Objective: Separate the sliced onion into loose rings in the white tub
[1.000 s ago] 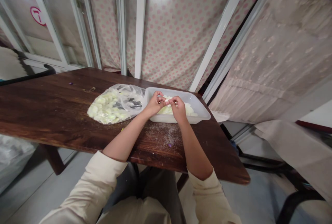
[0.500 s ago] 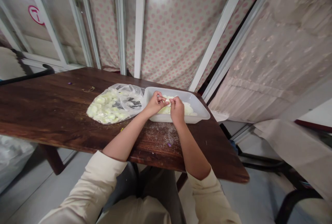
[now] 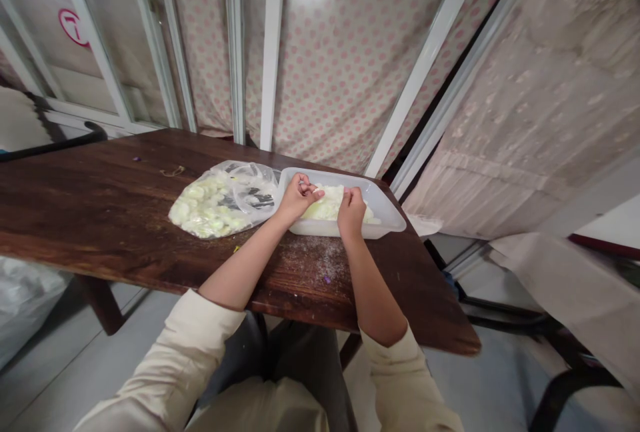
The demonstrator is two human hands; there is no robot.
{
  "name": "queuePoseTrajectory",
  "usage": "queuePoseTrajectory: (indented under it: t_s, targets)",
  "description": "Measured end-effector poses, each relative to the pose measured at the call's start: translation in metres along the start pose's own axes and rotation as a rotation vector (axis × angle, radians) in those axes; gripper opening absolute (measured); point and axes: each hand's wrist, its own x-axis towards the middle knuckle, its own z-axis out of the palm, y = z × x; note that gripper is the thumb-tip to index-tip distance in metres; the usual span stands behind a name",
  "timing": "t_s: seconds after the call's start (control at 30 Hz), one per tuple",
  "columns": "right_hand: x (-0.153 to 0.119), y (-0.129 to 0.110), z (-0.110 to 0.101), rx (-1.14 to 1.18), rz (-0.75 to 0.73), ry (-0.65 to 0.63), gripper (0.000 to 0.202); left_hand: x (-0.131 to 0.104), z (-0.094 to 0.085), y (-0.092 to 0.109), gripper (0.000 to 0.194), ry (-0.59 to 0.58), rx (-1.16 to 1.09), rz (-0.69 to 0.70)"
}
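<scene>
My left hand (image 3: 299, 197) is over the left part of a translucent white plastic tub (image 3: 393, 220), thumb and fingers pinched together. Opposite it, my right hand (image 3: 352, 211) is also closed in a pinch. A thin, whitish, soft-looking piece (image 3: 331, 190) stretches between the fingertips of both hands; its exact kind is unclear. Under the hands, a heap of similar pale yellow-white pieces (image 3: 325, 209) lies in the tub. Left of the tub is a clear plastic bag (image 3: 253, 189) holding many more pale pieces (image 3: 203, 209).
The dark wooden table (image 3: 100, 219) has white crumbs (image 3: 315, 255) scattered before the tub. A thin loop of string or band (image 3: 173, 171) and small purple bits (image 3: 327, 279) lie on it. Curtained glass panels (image 3: 345, 72) stand behind. A plastic bag (image 3: 27, 299) is at lower left.
My hands have drawn apart; the right hand moved slightly right, and the whitish piece now spans the wider gap between them. The bag and tub stay in place.
</scene>
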Motion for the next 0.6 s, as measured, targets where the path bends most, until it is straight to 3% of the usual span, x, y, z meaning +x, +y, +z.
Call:
queuePoseTrajectory:
  t_s: [0.1,0.3,0.47,0.6]
  targets:
    - [0.0036,0.003,0.0008,0.089,-0.057,-0.039,0.02,0.0002,-0.0004,0.0,0.045,-0.009,-0.002,-0.034]
    - [0.0043,-0.0034,-0.0001,0.163,-0.368,-0.251,0.025,-0.0005,-0.0008,0.0013,0.047,-0.002,0.028,-0.06]
    - [0.0055,-0.0013,-0.0003,0.232,-0.301,-0.317,0.025,-0.0002,-0.0019,0.0,0.049,-0.033,0.029,-0.077]
    - [0.0026,-0.0001,0.0022,0.113,-0.259,-0.261,0.027,-0.0001,-0.0014,-0.0018,0.05,-0.074,0.036,-0.059]
